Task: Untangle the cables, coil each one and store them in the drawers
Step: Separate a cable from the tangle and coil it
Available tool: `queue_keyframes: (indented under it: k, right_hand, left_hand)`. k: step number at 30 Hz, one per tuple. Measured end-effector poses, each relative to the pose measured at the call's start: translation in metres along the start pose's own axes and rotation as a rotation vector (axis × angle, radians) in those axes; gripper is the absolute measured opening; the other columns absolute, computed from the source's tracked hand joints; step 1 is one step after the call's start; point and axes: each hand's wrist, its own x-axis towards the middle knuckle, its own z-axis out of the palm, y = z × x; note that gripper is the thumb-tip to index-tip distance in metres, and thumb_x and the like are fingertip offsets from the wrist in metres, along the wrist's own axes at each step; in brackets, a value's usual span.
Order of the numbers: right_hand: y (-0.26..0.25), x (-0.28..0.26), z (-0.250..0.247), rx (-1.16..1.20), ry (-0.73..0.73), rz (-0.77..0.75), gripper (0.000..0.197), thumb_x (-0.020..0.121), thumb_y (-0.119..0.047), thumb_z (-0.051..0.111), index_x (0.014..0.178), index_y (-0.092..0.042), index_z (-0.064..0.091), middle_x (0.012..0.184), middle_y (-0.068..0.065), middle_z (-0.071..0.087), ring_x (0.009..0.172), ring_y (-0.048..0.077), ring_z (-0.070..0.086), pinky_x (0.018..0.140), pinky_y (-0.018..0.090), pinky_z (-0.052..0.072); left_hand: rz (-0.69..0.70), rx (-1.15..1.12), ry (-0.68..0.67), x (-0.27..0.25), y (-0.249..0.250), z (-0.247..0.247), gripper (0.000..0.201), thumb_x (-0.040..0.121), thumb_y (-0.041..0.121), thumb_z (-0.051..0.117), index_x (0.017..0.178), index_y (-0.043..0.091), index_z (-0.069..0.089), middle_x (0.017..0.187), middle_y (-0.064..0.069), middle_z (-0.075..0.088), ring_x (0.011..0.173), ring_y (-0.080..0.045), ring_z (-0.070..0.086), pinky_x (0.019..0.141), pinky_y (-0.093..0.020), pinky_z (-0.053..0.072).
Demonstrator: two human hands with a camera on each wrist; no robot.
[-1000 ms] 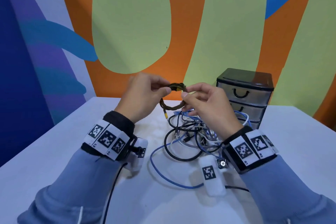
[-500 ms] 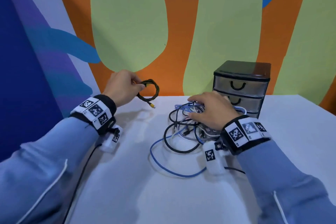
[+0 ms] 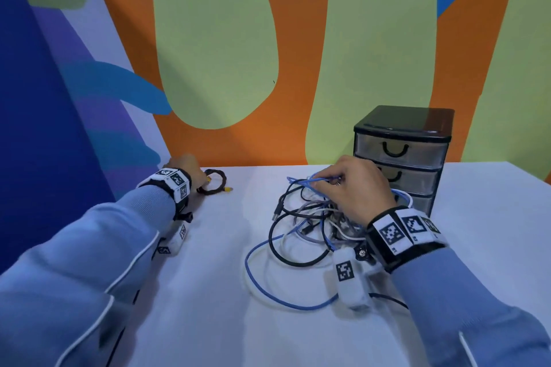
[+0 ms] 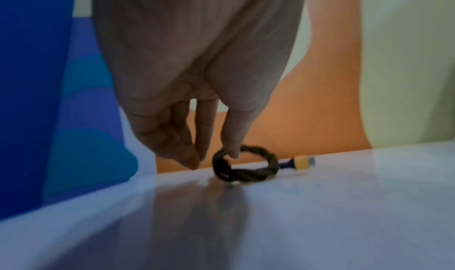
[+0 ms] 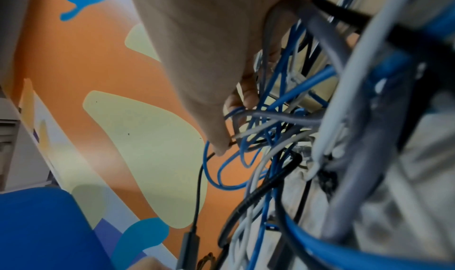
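Two hands, well apart: left hand only fingertip-touching the small dark braided cable coil on the white table, clear from its wrist cam; right hand clutches the tangled blue, black and white cable pile.

Playful studio room, mural wall, white table

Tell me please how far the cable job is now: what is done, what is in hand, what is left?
Done: one dark cable is coiled and lies on the table, the left hand at its side, a finger in the loop. In hand: the right hand grips a thin blue cable in the tangled pile. Left: the pile needs untangling and coiling, and the drawers look closed, so no coil is seen stored.
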Motion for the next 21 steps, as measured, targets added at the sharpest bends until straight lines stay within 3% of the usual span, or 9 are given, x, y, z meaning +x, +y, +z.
queue_keyframes:
  k: [2,4,7,10,13,15,17,19,21]
  right_hand:
    - [0.000,0.000,0.000,0.009,0.014,-0.006,0.013,0.092,-0.044,0.074,0.095,-0.037,0.084,0.082,-0.011,0.061,0.080,0.014,0.060,0.069,0.035,0.051]
    - [-0.002,0.001,0.000,0.028,0.043,-0.006,0.015,0.092,-0.045,0.074,0.095,-0.035,0.084,0.079,-0.012,0.060,0.078,0.013,0.059,0.068,0.033,0.050]
    - [-0.008,0.000,-0.002,0.082,0.101,-0.004,0.016,0.092,-0.045,0.075,0.096,-0.033,0.085,0.076,-0.013,0.057,0.074,0.010,0.057,0.064,0.031,0.044]
    - [-0.015,0.000,-0.003,0.187,0.160,0.006,0.016,0.090,-0.044,0.077,0.097,-0.032,0.085,0.078,-0.009,0.061,0.073,0.012,0.057,0.066,0.037,0.049]
    - [-0.022,-0.001,-0.006,0.365,0.193,0.021,0.015,0.091,-0.041,0.077,0.102,-0.033,0.083,0.086,-0.007,0.068,0.075,0.015,0.059,0.073,0.043,0.055]
    - [-0.026,-0.001,-0.009,0.470,0.222,0.035,0.026,0.090,-0.043,0.078,0.115,-0.036,0.074,0.097,-0.010,0.068,0.077,0.011,0.065,0.073,0.035,0.057]
    - [-0.026,0.000,-0.012,0.522,0.288,0.075,0.032,0.089,-0.044,0.080,0.113,-0.033,0.063,0.106,-0.010,0.065,0.075,0.006,0.066,0.069,0.029,0.055]
    - [-0.021,0.002,-0.014,0.456,0.331,0.084,0.025,0.088,-0.038,0.081,0.100,-0.029,0.061,0.106,-0.008,0.063,0.071,0.004,0.064,0.069,0.029,0.052]
    - [-0.017,0.003,-0.013,0.340,0.250,0.072,0.012,0.090,-0.032,0.079,0.089,-0.028,0.068,0.099,-0.010,0.067,0.075,0.004,0.064,0.074,0.032,0.053]
  left_hand:
    - [0.106,-0.018,0.076,-0.010,0.012,-0.012,0.030,0.092,0.031,0.077,0.076,0.010,0.063,0.075,-0.005,0.063,0.067,-0.026,0.056,0.057,-0.029,0.041]
    - [0.308,-0.215,0.069,-0.035,0.032,-0.025,0.025,0.097,0.043,0.074,0.090,0.019,0.072,0.088,0.002,0.067,0.083,-0.022,0.062,0.069,-0.030,0.046]
    - [0.578,-0.450,-0.140,-0.090,0.065,-0.037,0.038,0.095,0.062,0.068,0.102,0.026,0.078,0.095,0.013,0.071,0.091,-0.007,0.066,0.076,-0.029,0.048]
    - [0.725,-0.525,-0.181,-0.121,0.083,-0.029,0.030,0.094,0.052,0.076,0.107,0.026,0.080,0.091,0.004,0.078,0.072,-0.016,0.070,0.066,-0.030,0.053]
    - [0.739,-0.747,-0.001,-0.124,0.086,-0.019,0.007,0.100,0.018,0.073,0.100,0.016,0.080,0.070,0.003,0.071,0.053,-0.007,0.058,0.054,-0.020,0.042]
    - [0.739,-0.819,0.084,-0.121,0.083,-0.016,0.009,0.101,0.015,0.072,0.100,0.016,0.080,0.067,0.011,0.069,0.056,-0.001,0.057,0.055,-0.012,0.039]
    - [0.722,-0.854,0.127,-0.114,0.075,-0.016,0.009,0.100,0.017,0.072,0.099,0.018,0.081,0.063,0.019,0.066,0.058,0.002,0.054,0.057,-0.012,0.038]
    - [0.694,-0.879,0.159,-0.106,0.065,-0.017,0.009,0.100,0.020,0.073,0.099,0.019,0.082,0.072,0.019,0.069,0.067,0.001,0.059,0.065,-0.015,0.041]
    - [0.673,-0.884,0.209,-0.101,0.056,-0.016,0.010,0.100,0.022,0.073,0.100,0.021,0.082,0.096,0.006,0.076,0.089,-0.009,0.068,0.080,-0.021,0.049]
